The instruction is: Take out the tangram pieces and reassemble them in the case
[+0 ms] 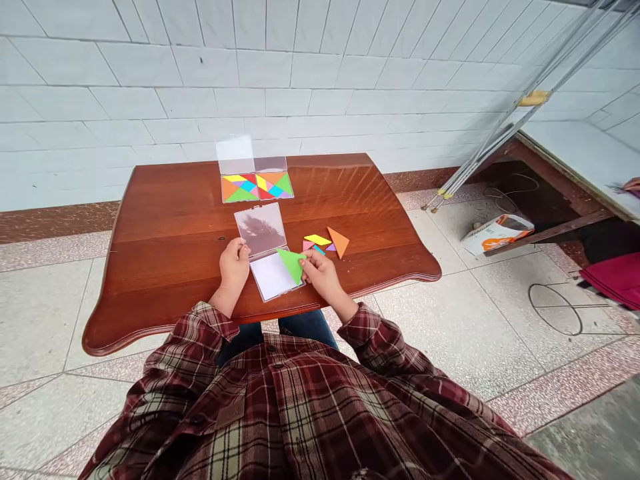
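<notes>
Pinched in my right hand (317,268) is a green triangle (293,264), held over the right part of an open case's white tray (270,277). My left hand (235,267), fingers curled together, is at the left edge of the case's clear lid (261,229); whether it grips the lid is too small to tell. Beyond my right hand lie an orange triangle (339,241), a yellow parallelogram (317,239), a purple triangle (331,247), a blue piece (319,251) and a pink piece (307,245), close together on the wood.
Two filled tangram cases (240,189) (275,187) with raised lids stand near the back of the brown table (165,247). A tiled wall is behind. To the right are crutches (480,157), a white bag (497,235) and another person's hand (633,185).
</notes>
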{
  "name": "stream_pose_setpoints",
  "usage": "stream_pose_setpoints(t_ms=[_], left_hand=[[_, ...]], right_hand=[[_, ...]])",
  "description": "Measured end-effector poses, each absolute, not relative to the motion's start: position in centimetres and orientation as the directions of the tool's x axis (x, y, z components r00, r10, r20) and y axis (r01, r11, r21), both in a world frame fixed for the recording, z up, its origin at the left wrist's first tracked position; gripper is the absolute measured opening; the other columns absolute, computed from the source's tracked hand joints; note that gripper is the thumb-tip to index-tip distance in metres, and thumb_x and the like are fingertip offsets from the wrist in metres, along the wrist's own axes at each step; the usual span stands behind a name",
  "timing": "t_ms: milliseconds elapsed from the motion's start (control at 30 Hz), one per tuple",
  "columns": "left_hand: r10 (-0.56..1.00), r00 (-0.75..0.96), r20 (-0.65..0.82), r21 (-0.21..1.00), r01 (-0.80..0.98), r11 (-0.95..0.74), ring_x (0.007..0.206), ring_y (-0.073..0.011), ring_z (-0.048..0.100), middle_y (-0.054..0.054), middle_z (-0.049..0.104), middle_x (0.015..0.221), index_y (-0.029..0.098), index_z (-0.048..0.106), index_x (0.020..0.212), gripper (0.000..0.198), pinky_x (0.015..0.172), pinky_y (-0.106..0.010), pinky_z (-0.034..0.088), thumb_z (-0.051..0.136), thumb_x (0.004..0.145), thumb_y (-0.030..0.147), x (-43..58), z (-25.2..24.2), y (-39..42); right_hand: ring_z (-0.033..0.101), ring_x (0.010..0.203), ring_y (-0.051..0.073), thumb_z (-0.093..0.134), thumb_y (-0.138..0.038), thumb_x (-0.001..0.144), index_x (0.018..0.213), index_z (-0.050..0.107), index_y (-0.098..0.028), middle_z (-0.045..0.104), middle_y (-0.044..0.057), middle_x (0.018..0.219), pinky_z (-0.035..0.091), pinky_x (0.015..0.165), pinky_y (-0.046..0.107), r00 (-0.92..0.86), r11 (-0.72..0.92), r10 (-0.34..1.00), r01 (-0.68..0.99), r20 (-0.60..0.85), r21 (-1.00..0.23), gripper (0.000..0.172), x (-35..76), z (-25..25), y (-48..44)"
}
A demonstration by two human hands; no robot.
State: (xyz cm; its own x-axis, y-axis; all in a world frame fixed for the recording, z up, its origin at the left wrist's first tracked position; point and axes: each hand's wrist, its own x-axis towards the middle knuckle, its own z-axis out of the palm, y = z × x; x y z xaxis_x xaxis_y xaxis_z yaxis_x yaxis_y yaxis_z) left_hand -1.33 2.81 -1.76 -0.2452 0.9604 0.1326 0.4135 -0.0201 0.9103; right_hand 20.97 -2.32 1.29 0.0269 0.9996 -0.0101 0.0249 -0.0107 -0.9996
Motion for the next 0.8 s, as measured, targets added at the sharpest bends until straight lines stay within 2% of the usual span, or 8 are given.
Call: stream_pose_setpoints(t_ms=[233,367,533,600,667,733,767,800], left_hand=[[0.949,-0.272,0.159,0.909,0.415,-0.033,0.081,-0.0179,0.064,-0.003,0.067,0.084,0.02,0.062,0.095,0.015,0.084,-0.034,0.052,0.053,0.083,0.023,-1.2,-1.4,2.5],[0.942,-0.283,0.18,0.912,0.406,-0.053,0.073,-0.0162,0.061,-0.002,0.064,0.079,0.021,0.061,0.089,0.011,0.076,-0.031,0.053,0.051,0.085,0.025,-1.3,-1.0,2.3],[0.915,-0.392,0.094,0.937,0.346,0.052,0.062,-0.0139,0.058,-0.003,0.065,0.083,0.021,0.06,0.091,0.015,0.067,-0.03,0.051,0.053,0.082,0.03,-2.4,1.6,-1.2],[0.954,-0.298,0.045,0.909,0.408,0.085,0.057,-0.0139,0.056,0.001,0.062,0.072,0.024,0.061,0.088,0.016,0.068,-0.031,0.05,0.053,0.082,0.036,-3.7,3.0,-4.8],[0.986,-0.12,-0.112,0.854,0.496,0.157,0.05,-0.0143,0.051,0.003,0.059,0.063,0.026,0.06,0.075,0.021,0.061,-0.031,0.047,0.052,0.082,0.043,-5.6,4.0,-9.3],[0.916,0.052,-0.398,0.763,0.573,0.299,0.048,-0.0157,0.05,0.003,0.056,0.055,0.026,0.056,0.062,0.031,0.056,-0.032,0.044,0.053,0.08,0.051,-7.7,4.3,-14.0],[0.847,0.048,-0.529,0.687,0.61,0.394,0.048,-0.0169,0.051,0.002,0.054,0.052,0.025,0.054,0.057,0.036,0.055,-0.032,0.044,0.054,0.079,0.053,-8.6,4.3,-16.2],[0.809,-0.012,-0.588,0.609,0.651,0.453,0.051,-0.0185,0.054,0.001,0.054,0.052,0.024,0.054,0.056,0.04,0.054,-0.033,0.045,0.054,0.081,0.056,-9.4,4.3,-18.1]], right_hand=[[0.048,0.047,0.01,0.066,-0.063,0.075,0.091,0.056,-0.023,0.049,-0.008,0.059,0.037,0.045,0.024,0.09,0.02,0.996,0.004,0.02,-1.0,0.044,19.2,0.0,-3.7],[0.047,0.047,0.01,0.066,-0.062,0.077,0.092,0.056,-0.023,0.048,-0.008,0.059,0.038,0.046,0.024,0.105,0.026,0.994,-0.007,0.025,-1.0,0.043,19.4,-0.3,-3.6],[0.046,0.048,0.009,0.067,-0.059,0.076,0.091,0.056,-0.023,0.048,-0.008,0.059,0.038,0.047,0.024,0.103,0.038,0.994,-0.056,0.032,-0.998,0.041,19.3,-0.4,-3.5],[0.047,0.048,0.009,0.067,-0.058,0.075,0.091,0.056,-0.023,0.049,-0.008,0.059,0.038,0.047,0.024,0.107,0.028,0.994,-0.073,0.02,-0.997,0.04,19.2,-0.4,-3.4],[0.047,0.048,0.009,0.067,-0.058,0.074,0.09,0.056,-0.023,0.049,-0.008,0.059,0.037,0.047,0.024,0.11,0.021,0.994,-0.086,0.012,-0.996,0.04,19.1,-0.3,-3.4],[0.046,0.048,0.009,0.068,-0.059,0.074,0.09,0.056,-0.023,0.048,-0.008,0.059,0.037,0.047,0.024,0.111,0.022,0.994,-0.103,0.01,-0.994,0.041,19.1,-0.2,-3.4],[0.046,0.048,0.009,0.067,-0.06,0.073,0.09,0.056,-0.023,0.048,-0.009,0.059,0.037,0.047,0.024,0.112,0.023,0.994,-0.112,0.01,-0.993,0.042,19.0,-0.1,-3.4],[0.046,0.048,0.009,0.067,-0.061,0.073,0.09,0.056,-0.023,0.048,-0.009,0.059,0.037,0.047,0.024,0.114,0.022,0.993,-0.123,0.008,-0.992,0.043,19.0,-0.1,-3.4]])
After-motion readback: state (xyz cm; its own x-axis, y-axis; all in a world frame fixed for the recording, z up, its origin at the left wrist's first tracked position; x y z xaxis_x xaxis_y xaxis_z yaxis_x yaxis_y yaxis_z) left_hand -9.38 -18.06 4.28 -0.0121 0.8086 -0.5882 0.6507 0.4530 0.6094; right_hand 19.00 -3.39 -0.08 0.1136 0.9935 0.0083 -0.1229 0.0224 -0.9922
